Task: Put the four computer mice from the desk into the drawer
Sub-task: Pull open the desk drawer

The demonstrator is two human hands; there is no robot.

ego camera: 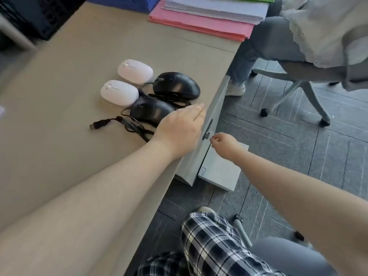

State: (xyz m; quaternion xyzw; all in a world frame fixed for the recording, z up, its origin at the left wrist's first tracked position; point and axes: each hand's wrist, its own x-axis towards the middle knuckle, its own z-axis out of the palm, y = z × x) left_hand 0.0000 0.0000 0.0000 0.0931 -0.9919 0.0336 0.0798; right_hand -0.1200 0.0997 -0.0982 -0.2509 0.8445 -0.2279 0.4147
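Note:
Four mice lie grouped near the desk's right edge: two white ones (135, 71) (119, 93) and two black wired ones (177, 85) (151, 110) with tangled cables and a USB plug (98, 124). My left hand (180, 130) is flat, palm down and fingers together, over the desk edge just right of the nearer black mouse, holding nothing. Below the edge is the grey drawer front (216, 108) with a black handle (208, 130). My right hand (225, 143) is just right of that handle, thumb and fingers pinched together; nothing shows between them.
Pink and white paper stacks (201, 22) lie at the desk's far end, beside a blue crate (123, 3). A grey cabinet block (221, 170) stands below the drawer front. Another person sits on a wheeled chair (298, 84) to the right. My checked-trousered leg (211, 244) is underneath.

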